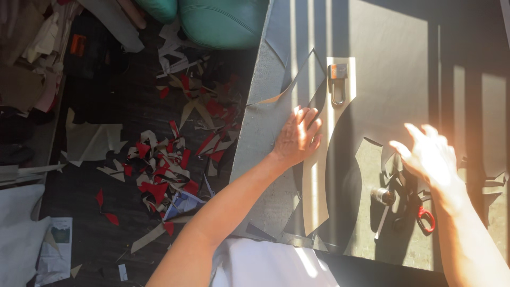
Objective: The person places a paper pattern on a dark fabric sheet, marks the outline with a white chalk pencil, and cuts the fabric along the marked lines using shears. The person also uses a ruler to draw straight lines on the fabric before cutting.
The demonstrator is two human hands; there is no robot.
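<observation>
My left hand (298, 137) flat, fingers spread, pressing beige pattern piece (319, 175) onto dark fabric (393, 69) on table (255, 143). Padlock (338, 82) weighs pattern's top end. My right hand (429, 155) hovers open, sun-washed, above what looks like red-handled scissors (422, 217). Scraps (170, 159) litter floor.

Under the left hand (298, 137) lies a matt, stiff paper pattern (319, 175) on smooth dark cloth (393, 79). Just above it rests a shiny metal padlock (338, 82). Below the right hand (431, 159), scissors (419, 212) have glossy red plastic handles.
</observation>
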